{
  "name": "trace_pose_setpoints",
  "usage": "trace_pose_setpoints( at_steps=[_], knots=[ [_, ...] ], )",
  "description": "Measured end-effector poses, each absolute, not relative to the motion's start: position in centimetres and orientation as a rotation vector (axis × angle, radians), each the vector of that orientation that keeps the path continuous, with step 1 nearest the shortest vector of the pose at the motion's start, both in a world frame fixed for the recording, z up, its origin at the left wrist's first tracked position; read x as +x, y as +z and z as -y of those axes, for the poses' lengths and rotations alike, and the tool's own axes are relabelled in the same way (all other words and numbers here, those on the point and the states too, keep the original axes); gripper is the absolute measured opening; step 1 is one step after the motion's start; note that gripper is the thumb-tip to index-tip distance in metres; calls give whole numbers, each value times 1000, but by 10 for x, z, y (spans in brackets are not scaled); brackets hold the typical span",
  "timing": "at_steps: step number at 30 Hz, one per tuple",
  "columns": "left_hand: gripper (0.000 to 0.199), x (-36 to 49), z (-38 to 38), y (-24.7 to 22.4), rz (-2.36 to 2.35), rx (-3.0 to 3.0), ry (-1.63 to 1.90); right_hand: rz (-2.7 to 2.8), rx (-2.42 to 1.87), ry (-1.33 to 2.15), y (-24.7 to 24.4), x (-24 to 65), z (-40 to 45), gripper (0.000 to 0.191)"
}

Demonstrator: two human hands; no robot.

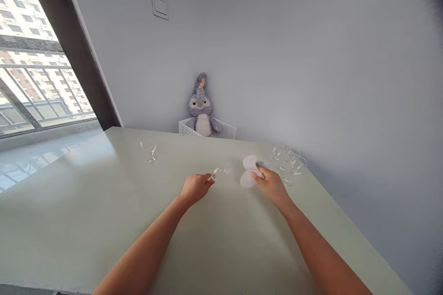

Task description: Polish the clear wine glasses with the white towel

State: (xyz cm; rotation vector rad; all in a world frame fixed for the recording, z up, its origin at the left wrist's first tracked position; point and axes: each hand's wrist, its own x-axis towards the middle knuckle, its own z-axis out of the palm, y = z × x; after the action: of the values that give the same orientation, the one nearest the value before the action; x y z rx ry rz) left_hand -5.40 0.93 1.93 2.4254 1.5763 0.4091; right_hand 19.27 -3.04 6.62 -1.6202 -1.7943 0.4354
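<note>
My left hand (197,188) pinches a clear stemmed glass (223,170) that is tilted sideways, its bowl pointing to the right. In my right hand (273,186) a white cloth or pad (249,163) is gripped between thumb and fingers. The cloth is folded, with two rounded parts spread apart, slightly blurred. It is just to the right of the glass bowl, with a gap between them. Both hands are over the middle of the pale green table (214,239).
One clear glass (150,151) stands at the back left. Several clear glasses (290,159) stand close together at the back right, just beyond my right hand. A plush toy (200,106) sits in a white perforated basket (226,130) behind the table's back edge, against the wall.
</note>
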Motion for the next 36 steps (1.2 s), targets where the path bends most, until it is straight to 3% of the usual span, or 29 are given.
trace_pose_setpoints(
  at_steps=[3, 7, 9, 11, 15, 19, 23, 30, 33, 36],
  knots=[
    [27, -53, -10, 17, -1545, 2527, 441, 2268, -1406, -3, 71, 160, 46, 32],
    [22, -46, -4, 12, -1371, 2744, 481, 2457, -1227, -70, 62, 124, 34, 29],
    [24, -43, -1, 9, -1286, 2840, 576, 2382, -1353, 121, 58, 125, 13, 26],
    [26, -41, 0, 7, -1247, 2885, 692, 2214, -1441, 521, 55, 136, -10, 29],
    [29, -38, -1, 4, -1376, 2715, 828, 1378, -1273, 1294, 41, 149, -37, 37],
    [30, -32, -2, 2, -1559, 2387, 947, 770, -988, 1340, 17, 120, -25, 45],
    [32, -24, 0, -1, -1639, 2210, 1121, 865, -815, 1430, 4, 80, 0, 43],
    [41, -23, 3, 2, -1509, 2204, 1149, 1165, -1008, 1209, -4, 83, 0, 46],
    [39, -30, -2, 10, -1292, 1830, 1171, 1467, -1192, 945, -3, 99, -4, 40],
    [57, -36, -7, 17, -1018, 1395, 1175, 1843, -1324, 668, -2, 104, -2, 34]
  ],
)
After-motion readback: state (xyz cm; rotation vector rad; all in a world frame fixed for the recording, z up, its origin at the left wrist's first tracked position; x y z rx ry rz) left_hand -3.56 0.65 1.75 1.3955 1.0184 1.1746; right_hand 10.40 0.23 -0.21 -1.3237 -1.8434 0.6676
